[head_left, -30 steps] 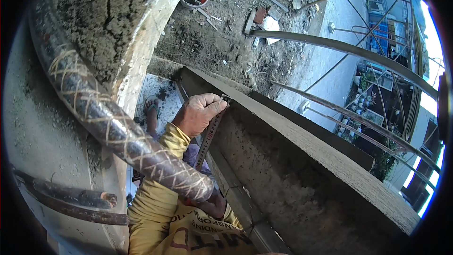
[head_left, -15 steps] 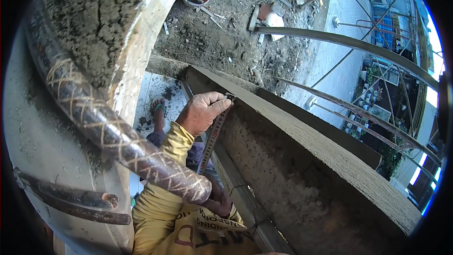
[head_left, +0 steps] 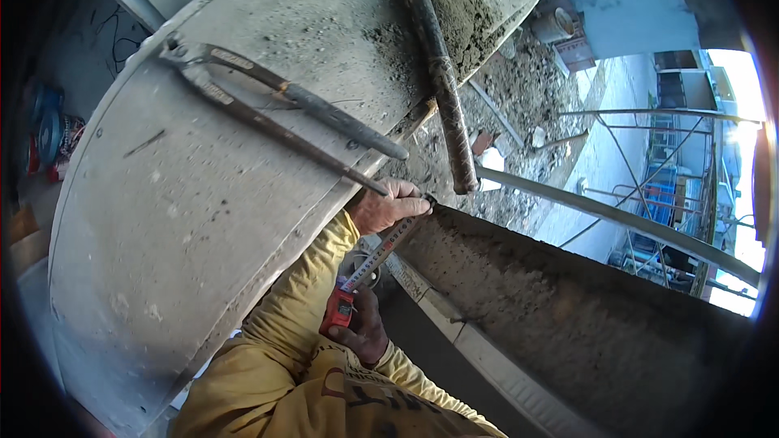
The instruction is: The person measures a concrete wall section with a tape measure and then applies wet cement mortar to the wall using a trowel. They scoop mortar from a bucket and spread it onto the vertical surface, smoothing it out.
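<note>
My left hand [head_left: 388, 208] pinches the end of the tape blade [head_left: 376, 259] against the top corner of a rough concrete beam [head_left: 519, 280]. Below it, my right hand [head_left: 367, 331] is closed around a red tape measure [head_left: 337, 313], and the marked blade runs out straight between the two hands. Just above my left hand lie pincers [head_left: 292, 105], their long handles pointing at it. A hammer [head_left: 442, 85] with a wrapped handle rests farther off, the handle end sticking out past the board's edge. The pincers and hammer head lie on a curved grey board [head_left: 203, 219].
Mortar [head_left: 458, 20] is heaped on the board beside the hammer. A metal bar [head_left: 625, 223] crosses at the right, before scaffold braces. Rubble-strewn ground [head_left: 507, 97] lies lower down, with a bucket [head_left: 553, 26]. A pale ledge [head_left: 503, 373] runs along the beam's near side.
The view has swung left, bringing the whole board, pincers and hammer into sight. The red tape measure in my right hand now shows; the hammer handle hid it before. My left hand keeps its pinch.
</note>
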A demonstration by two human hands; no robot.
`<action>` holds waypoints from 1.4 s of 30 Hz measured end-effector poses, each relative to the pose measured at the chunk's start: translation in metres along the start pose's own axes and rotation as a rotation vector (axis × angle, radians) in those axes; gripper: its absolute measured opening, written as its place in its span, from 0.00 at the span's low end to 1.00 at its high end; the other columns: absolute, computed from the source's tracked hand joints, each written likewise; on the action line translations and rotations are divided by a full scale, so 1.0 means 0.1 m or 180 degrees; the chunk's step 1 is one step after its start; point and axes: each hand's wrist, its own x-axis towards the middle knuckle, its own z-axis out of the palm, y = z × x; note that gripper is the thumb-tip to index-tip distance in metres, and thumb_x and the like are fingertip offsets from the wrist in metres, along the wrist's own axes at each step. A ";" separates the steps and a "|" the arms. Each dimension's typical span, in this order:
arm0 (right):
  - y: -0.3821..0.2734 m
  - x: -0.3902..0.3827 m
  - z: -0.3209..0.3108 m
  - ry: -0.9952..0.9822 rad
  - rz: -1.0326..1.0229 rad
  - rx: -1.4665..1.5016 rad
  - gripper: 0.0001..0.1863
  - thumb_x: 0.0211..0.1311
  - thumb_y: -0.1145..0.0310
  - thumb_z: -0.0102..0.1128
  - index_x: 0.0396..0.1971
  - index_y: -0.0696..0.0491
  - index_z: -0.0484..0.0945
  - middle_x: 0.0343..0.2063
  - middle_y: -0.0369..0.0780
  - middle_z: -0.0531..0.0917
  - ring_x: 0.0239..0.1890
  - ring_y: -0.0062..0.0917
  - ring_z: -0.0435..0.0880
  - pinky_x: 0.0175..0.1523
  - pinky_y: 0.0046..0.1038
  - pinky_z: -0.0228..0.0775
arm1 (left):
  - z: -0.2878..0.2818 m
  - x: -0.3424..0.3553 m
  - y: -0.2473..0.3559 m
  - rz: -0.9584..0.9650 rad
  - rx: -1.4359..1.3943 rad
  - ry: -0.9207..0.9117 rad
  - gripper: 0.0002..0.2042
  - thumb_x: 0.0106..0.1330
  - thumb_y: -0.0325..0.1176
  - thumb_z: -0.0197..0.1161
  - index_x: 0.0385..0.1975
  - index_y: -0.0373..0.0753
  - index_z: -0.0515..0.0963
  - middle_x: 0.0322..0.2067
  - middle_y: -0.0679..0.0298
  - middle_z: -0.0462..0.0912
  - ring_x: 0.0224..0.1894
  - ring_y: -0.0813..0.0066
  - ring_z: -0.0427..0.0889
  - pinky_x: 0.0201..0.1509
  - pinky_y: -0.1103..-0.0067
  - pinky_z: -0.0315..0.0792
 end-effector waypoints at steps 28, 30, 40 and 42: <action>-1.76 0.45 1.67 0.0901 -0.3568 -0.3615 0.27 0.48 0.62 0.65 0.50 0.54 0.74 0.49 0.48 0.76 0.53 0.44 0.74 0.56 0.45 0.65 | 0.85 -1.33 -0.49 0.1314 0.1168 0.0207 0.37 0.59 0.44 0.68 0.66 0.40 0.60 0.59 0.55 0.71 0.61 0.56 0.71 0.59 0.54 0.67; -1.54 0.32 1.57 0.1512 -0.4244 -0.3006 0.27 0.51 0.61 0.66 0.51 0.55 0.73 0.48 0.48 0.75 0.53 0.45 0.74 0.58 0.45 0.66 | 0.87 -1.22 -0.34 0.1203 0.2449 0.0160 0.44 0.51 0.46 0.75 0.65 0.34 0.58 0.60 0.52 0.66 0.60 0.60 0.70 0.64 0.64 0.66; -0.65 -0.90 0.86 0.1162 -0.3009 -0.2426 0.17 0.60 0.63 0.63 0.48 0.54 0.76 0.40 0.45 0.79 0.43 0.42 0.79 0.49 0.38 0.73 | 0.83 -0.97 -0.23 0.1438 0.3020 -0.0161 0.29 0.57 0.37 0.71 0.57 0.35 0.69 0.48 0.59 0.77 0.48 0.69 0.77 0.52 0.75 0.73; -0.48 -0.99 0.79 0.1407 -0.2828 -0.2361 0.17 0.61 0.63 0.63 0.47 0.53 0.76 0.38 0.45 0.79 0.42 0.42 0.80 0.46 0.38 0.73 | 0.70 -0.90 -0.28 0.1549 0.2704 -0.0115 0.23 0.57 0.38 0.69 0.50 0.34 0.72 0.41 0.57 0.81 0.41 0.65 0.80 0.48 0.72 0.73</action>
